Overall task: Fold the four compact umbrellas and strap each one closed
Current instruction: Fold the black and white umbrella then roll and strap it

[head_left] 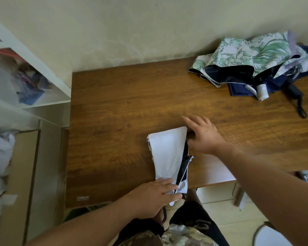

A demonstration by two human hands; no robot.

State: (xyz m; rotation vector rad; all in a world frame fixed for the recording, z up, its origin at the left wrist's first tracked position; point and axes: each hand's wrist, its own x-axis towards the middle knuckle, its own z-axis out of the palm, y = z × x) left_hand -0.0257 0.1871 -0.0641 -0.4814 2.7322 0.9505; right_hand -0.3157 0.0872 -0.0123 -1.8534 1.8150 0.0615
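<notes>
A white compact umbrella (167, 153) with a dark navy lining lies flattened near the front edge of the wooden table (117, 107). My left hand (153, 197) presses its narrow near end with fingers laid flat over the fabric. My right hand (201, 135) touches the far right corner of the canopy with fingers spread. At the back right lies a heap of unfolded umbrellas: a green floral one (247, 52) on top, a navy one (242, 89) beneath, with a white handle (261, 93) and a black handle (297, 96) sticking out.
A white shelf unit (34, 71) with blurred items stands to the left of the table. A cardboard box (20, 174) sits below it. The wall runs behind the table. A round white object (272, 237) is on the floor at lower right.
</notes>
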